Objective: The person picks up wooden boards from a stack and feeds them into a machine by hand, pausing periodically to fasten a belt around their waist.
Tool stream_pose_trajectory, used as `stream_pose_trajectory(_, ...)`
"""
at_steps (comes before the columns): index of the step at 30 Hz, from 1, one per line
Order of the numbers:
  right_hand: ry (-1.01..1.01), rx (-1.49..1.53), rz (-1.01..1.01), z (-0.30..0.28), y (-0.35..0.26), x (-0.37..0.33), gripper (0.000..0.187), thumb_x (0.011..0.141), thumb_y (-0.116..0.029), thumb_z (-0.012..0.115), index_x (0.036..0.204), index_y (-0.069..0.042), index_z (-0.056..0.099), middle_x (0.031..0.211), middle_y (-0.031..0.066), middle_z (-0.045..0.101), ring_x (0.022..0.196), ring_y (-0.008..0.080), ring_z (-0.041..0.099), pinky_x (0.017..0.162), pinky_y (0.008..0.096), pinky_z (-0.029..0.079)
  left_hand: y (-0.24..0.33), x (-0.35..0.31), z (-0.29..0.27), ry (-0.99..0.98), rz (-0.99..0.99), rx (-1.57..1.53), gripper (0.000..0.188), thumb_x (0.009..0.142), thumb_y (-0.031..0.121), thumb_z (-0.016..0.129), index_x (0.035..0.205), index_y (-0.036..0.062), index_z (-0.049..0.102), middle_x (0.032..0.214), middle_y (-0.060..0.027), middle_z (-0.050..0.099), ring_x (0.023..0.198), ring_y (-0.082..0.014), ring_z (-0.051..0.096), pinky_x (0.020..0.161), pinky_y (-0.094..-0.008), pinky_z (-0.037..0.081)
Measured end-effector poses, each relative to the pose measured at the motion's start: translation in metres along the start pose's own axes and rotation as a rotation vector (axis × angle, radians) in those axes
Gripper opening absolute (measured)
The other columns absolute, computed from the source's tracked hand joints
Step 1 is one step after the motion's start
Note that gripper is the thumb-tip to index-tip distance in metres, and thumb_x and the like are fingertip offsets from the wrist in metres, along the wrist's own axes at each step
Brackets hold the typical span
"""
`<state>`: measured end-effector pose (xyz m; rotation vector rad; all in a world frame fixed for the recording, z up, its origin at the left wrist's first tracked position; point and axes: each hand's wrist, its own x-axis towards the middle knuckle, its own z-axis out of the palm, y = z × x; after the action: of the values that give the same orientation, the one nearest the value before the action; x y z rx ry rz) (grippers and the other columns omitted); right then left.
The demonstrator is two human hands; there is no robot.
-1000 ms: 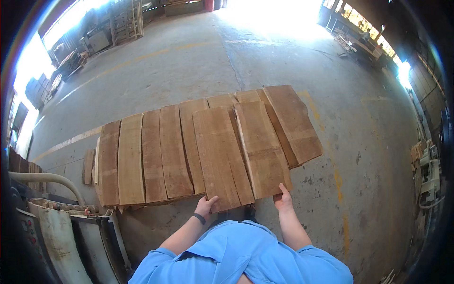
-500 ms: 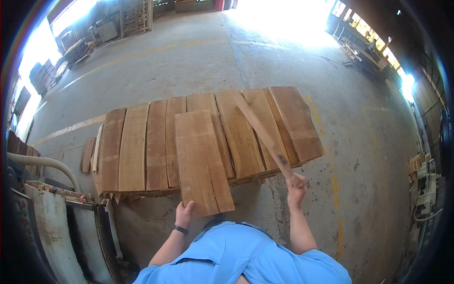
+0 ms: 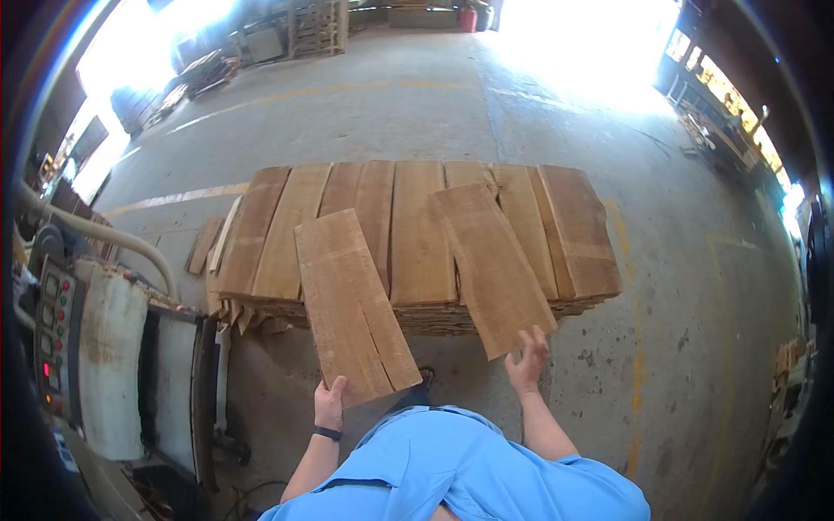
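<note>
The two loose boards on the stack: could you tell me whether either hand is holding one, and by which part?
The left hand grips the left board at its near end; the right hand, open, holds nothing, just below the right board.

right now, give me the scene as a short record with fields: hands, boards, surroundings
left hand: left hand grips the near end of a loose board that lies angled over the stack
right hand: right hand open, fingers spread, just below the near end of a second loose board; contact unclear
stack: stack of flat wooden boards laid side by side on the concrete floor
left side: machine with a control panel and a pale hose
clothing: blue shirt, dark wristband on the left wrist
</note>
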<state>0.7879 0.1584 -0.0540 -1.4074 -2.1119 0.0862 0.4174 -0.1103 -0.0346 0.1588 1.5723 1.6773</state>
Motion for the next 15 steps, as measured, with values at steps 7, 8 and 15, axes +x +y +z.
stream_pose_trajectory(7,-0.037,1.835,1.294,0.058,0.09,-0.024,0.048,0.093,-0.041,0.076,0.127,-0.009,0.064,0.115,0.0102,0.07,0.106,0.0267,0.066,0.096,0.0416,0.054,-0.001,-0.064,-0.024,0.113,0.037,-0.083,0.04,0.1,0.021,0.071,0.129,-0.0038,0.06,0.123,-0.0084,0.069,0.107,-0.0182,0.067,0.096,-0.0311,0.052)
stream_pose_trajectory(8,-0.096,1.84,1.293,0.055,0.077,-0.013,0.048,0.093,-0.041,0.076,0.127,-0.009,0.064,0.115,0.0102,0.07,0.106,0.0267,0.066,0.096,0.0416,0.054,0.0,-0.076,-0.032,0.124,0.028,-0.087,0.04,0.1,0.022,0.07,0.129,-0.0038,0.06,0.123,-0.0084,0.069,0.107,-0.018,0.067,0.096,-0.0308,0.052)
stream_pose_trajectory(15,-0.341,1.892,0.983,0.037,0.007,0.039,0.041,0.093,-0.02,0.075,0.129,-0.006,0.061,0.122,0.0084,0.07,0.108,0.0256,0.069,0.09,0.0389,0.062,0.004,-0.136,-0.088,0.282,0.075,-0.203,0.039,0.1,0.02,0.07,0.13,-0.0028,0.06,0.123,-0.0093,0.07,0.108,-0.0183,0.067,0.096,-0.0323,0.053)
